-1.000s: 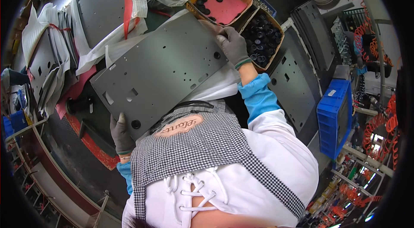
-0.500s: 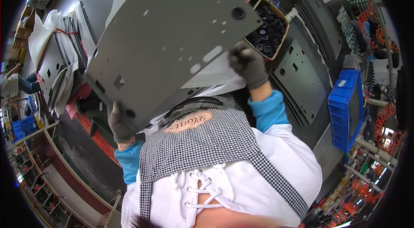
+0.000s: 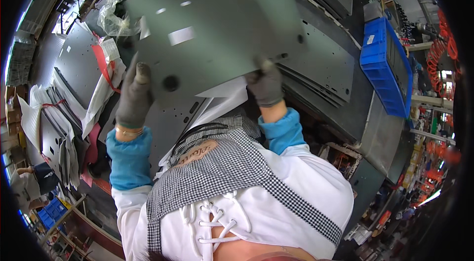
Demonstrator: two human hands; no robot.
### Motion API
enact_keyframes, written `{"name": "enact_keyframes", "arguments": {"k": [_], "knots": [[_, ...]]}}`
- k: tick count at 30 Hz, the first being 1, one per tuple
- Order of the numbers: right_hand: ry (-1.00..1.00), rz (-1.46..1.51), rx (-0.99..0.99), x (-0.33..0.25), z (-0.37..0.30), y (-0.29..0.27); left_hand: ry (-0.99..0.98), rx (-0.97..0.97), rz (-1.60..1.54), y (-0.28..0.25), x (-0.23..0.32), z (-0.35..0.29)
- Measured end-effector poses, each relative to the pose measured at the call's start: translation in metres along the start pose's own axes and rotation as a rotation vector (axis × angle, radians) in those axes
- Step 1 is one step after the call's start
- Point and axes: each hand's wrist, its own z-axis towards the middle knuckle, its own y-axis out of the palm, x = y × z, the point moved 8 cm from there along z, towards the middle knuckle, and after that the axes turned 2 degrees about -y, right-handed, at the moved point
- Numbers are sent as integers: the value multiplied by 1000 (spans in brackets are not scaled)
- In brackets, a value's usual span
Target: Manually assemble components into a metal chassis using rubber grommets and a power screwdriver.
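A large flat grey-green metal panel (image 3: 222,29) with slots and round holes is held up in front of me, slightly blurred. My left hand (image 3: 134,95), in a grey glove, is closed on its near left edge, thumb on the upper face. Closed on the near edge farther right is my right hand (image 3: 266,85), gloved alike, its fingers partly hidden under the panel. Below, another dark panel (image 3: 170,122) and a white foam sheet (image 3: 232,93) lie close to my apron. At the right, the held panel overlaps a stack of similar panels (image 3: 321,63).
A blue plastic crate (image 3: 387,66) stands right of the stack. To the left, panels interleaved with white foam sheets (image 3: 59,127) lean together, with a red strap (image 3: 101,61) nearby. A clear plastic bag (image 3: 116,14) lies beyond my left hand. Another person is at the far left edge.
The panel has swung round and shifted right, toward the stack. My right hand, beside its edge before, now grips it. The panel now covers the box of black round parts.
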Motion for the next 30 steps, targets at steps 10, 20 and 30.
{"name": "enact_keyframes", "arguments": {"k": [10,20,30], "knots": [[-305,222,257,-152,-27,-179,-146,51,1489,-11,-116,16],[-293,85,516,-106,-50,-219,71,-102,931,175,-80,96],[-356,206,274,-170,-49,-248,299,-313,1553,156,-157,143]]}}
